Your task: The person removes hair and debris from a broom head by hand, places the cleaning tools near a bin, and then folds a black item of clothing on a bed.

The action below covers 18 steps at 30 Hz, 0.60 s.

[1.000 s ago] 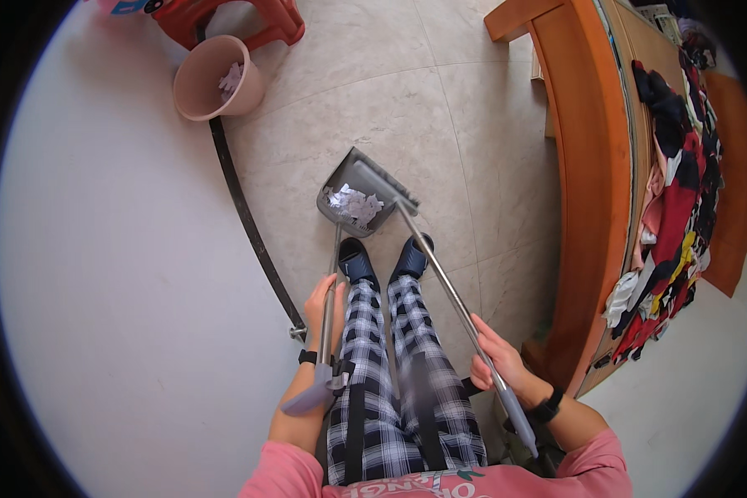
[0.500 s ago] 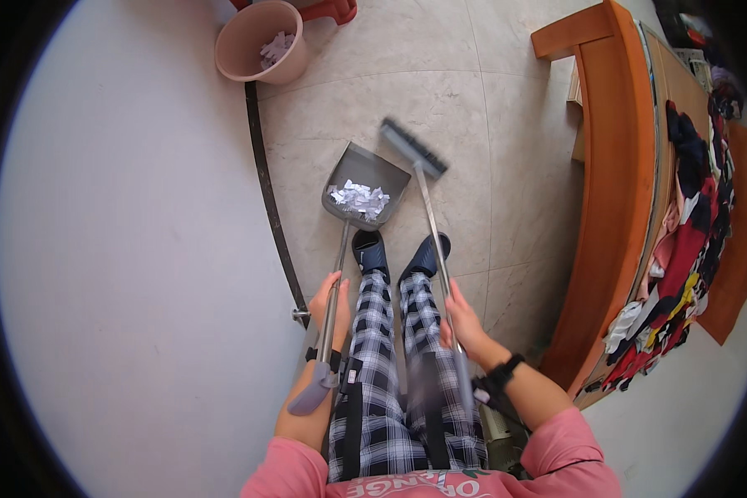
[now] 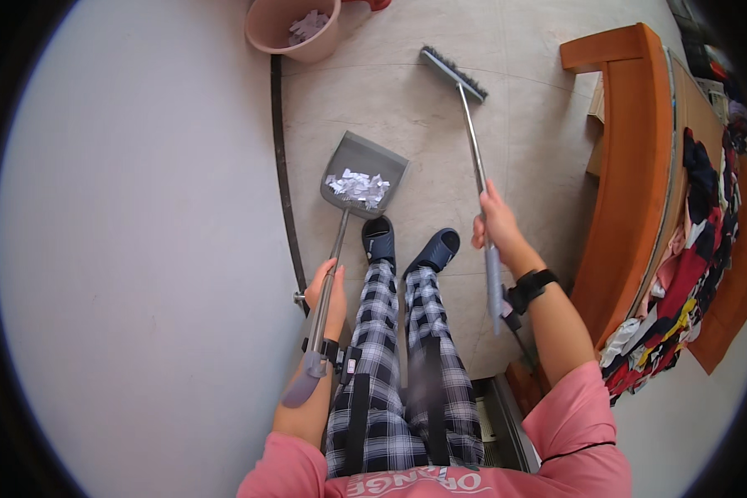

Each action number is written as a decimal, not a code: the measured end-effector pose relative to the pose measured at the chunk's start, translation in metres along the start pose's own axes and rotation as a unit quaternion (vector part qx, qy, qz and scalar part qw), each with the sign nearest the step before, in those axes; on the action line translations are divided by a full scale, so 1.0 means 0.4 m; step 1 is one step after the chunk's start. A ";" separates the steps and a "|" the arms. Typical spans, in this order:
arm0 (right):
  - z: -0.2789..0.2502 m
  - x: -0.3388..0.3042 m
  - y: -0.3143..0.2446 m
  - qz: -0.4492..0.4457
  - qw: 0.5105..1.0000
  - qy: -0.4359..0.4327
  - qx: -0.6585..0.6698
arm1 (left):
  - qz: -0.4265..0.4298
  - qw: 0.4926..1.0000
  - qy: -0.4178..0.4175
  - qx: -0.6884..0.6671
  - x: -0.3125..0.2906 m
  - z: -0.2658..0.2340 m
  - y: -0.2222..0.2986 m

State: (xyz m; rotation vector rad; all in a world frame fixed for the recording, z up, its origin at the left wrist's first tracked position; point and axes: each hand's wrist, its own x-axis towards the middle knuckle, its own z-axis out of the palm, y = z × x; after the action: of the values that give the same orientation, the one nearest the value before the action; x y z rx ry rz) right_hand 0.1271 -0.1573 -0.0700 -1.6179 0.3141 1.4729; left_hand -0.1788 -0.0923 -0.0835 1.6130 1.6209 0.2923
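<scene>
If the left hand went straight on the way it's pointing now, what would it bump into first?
Probably the grey dustpan: the left hand holds its metal handle and points along it toward the pan. Depth is hard to judge, so the hand might pass above it.

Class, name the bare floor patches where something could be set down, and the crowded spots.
Bare floor lies between the broom handle and the orange wooden frame; another patch separates the dustpan from the broom head. It is crowded where the dustpan meets the slippers, and beyond the frame, under heaped clothes.
</scene>
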 end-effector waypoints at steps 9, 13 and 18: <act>-0.035 -0.369 0.152 0.177 0.970 -0.145 0.084 | 0.025 0.999 0.037 -0.004 0.006 -0.022 -0.049; -0.002 -0.352 0.054 0.127 0.984 -0.119 0.037 | -0.010 0.999 0.027 -0.023 0.002 -0.039 -0.042; 0.091 -0.044 -0.041 0.065 0.995 -0.076 -0.001 | 0.069 0.997 0.013 0.012 0.032 -0.044 -0.045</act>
State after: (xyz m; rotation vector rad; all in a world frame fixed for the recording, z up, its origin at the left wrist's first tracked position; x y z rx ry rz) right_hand 0.1098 -0.1278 -0.0431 -1.5005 0.3380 1.6846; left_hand -0.2017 -0.0767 -0.0890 1.7503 1.5394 0.3685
